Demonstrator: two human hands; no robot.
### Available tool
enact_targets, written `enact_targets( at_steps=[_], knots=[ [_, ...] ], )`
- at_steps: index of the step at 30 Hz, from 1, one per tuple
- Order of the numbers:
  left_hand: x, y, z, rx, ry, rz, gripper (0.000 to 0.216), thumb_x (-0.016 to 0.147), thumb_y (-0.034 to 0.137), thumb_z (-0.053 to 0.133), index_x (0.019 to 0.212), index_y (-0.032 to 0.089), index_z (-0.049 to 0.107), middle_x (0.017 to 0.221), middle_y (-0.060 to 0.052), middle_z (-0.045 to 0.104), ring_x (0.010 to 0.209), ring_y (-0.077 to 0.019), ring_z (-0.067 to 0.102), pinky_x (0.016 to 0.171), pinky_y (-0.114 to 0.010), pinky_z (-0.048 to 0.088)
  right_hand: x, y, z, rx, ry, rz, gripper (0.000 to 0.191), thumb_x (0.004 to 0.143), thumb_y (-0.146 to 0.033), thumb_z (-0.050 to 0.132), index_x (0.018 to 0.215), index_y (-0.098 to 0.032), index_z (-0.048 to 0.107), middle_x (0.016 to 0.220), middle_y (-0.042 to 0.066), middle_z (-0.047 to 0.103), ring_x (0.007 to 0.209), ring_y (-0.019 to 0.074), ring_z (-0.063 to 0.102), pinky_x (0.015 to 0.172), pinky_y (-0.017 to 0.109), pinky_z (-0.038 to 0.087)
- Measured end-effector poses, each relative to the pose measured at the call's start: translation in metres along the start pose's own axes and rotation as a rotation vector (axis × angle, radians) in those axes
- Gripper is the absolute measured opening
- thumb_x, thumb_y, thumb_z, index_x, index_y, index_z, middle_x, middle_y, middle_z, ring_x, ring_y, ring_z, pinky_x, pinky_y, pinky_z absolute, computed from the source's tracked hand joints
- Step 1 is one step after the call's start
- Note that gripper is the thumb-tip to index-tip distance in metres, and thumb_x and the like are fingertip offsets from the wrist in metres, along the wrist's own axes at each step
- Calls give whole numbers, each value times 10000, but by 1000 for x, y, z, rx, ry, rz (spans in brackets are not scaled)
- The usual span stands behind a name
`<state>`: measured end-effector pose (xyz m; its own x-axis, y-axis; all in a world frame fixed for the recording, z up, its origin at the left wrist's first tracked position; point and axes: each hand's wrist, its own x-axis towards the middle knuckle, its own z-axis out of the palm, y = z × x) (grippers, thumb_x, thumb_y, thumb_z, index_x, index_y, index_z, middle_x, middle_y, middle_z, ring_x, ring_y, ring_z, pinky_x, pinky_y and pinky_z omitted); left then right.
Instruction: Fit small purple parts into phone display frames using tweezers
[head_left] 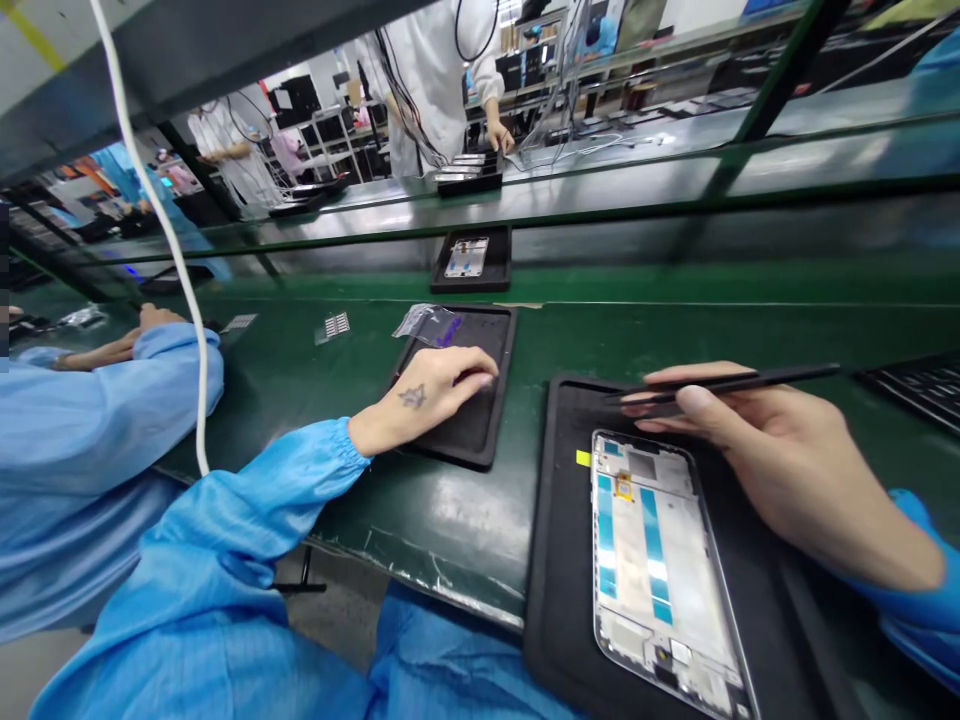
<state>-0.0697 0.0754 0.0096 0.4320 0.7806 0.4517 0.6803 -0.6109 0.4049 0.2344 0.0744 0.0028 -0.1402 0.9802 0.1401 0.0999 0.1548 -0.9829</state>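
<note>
My right hand (780, 450) is closed around black tweezers (757, 380), their tips pointing left above the upper edge of a black tray (551, 560). In that tray lies a silver phone frame (626, 560) with blue strips, a small gold flex piece near its top and a yellow tab beside it. My left hand (424, 395) hovers over or rests on a second black tray (480, 440) further left. Its thumb and index finger come together; whatever they may pinch cannot be made out. Just beyond that hand, a clear plastic bag (427, 325) with purple marking lies on the tray's far end.
Behind stands a smaller black tray (472, 285) with another phone frame (466, 258). A sticker sheet (334, 327) lies on the green bench (300, 375). A white cable (169, 230) hangs at left, near a co-worker's blue sleeve (112, 400). Another person stands across the bench.
</note>
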Motion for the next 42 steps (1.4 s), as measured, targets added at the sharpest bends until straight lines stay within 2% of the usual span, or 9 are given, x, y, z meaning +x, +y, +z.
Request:
enact_targets(
  at_steps=[2,5,9,13,17,27,36,42],
  knots=[
    [13,18,7,-288,-67,-95,111,944,227,612,947,171,708,928,-13,753,850,-136,694,777,-235,514,-2,-3,0,40,17,-34,355,809,-513,760,992,-209,742,918,83,787,814,200,766,749,275,638],
    [32,41,26,-635,-239,-181,121,900,205,629,946,155,729,864,-15,756,778,-119,693,715,-208,520,-5,-9,-2,95,58,-83,307,830,-472,756,987,-209,737,898,72,778,837,207,765,766,294,636],
    [46,53,51,-803,-362,-287,125,845,165,639,928,137,730,841,-29,756,762,-111,693,706,-195,519,-9,-11,-7,87,44,-94,275,834,-467,752,977,-232,740,872,32,760,808,191,752,741,298,629],
    [47,48,65,-816,-381,-300,120,815,142,625,909,149,700,821,-20,758,762,-115,698,718,-204,519,-11,-10,-10,-99,2,-64,275,855,-492,718,964,-242,752,901,23,759,788,192,743,759,320,613],
    [45,47,67,-717,-371,-273,110,819,167,610,912,168,669,818,-14,759,809,-145,719,717,-221,511,-13,-13,-8,-253,-14,-58,286,871,-485,694,940,-213,749,888,27,765,801,196,735,766,316,595],
    [45,57,55,-574,-363,-147,119,837,143,558,913,180,643,826,24,753,781,-123,711,663,-205,462,-12,-13,-4,-273,-69,-36,294,878,-487,683,951,-208,741,854,9,765,760,167,721,742,290,570],
    [45,53,58,-580,-375,-109,129,844,154,541,931,183,631,814,28,751,737,-124,696,623,-215,450,-11,-16,-1,-264,-95,19,277,861,-479,705,912,-211,751,878,16,769,775,173,708,782,303,563],
    [46,54,59,-579,-384,-106,144,842,151,537,946,182,632,852,9,764,774,-148,715,642,-234,470,-11,-15,-2,-290,-81,29,351,853,-531,694,955,-202,760,872,41,767,785,199,706,794,343,559]
  ],
)
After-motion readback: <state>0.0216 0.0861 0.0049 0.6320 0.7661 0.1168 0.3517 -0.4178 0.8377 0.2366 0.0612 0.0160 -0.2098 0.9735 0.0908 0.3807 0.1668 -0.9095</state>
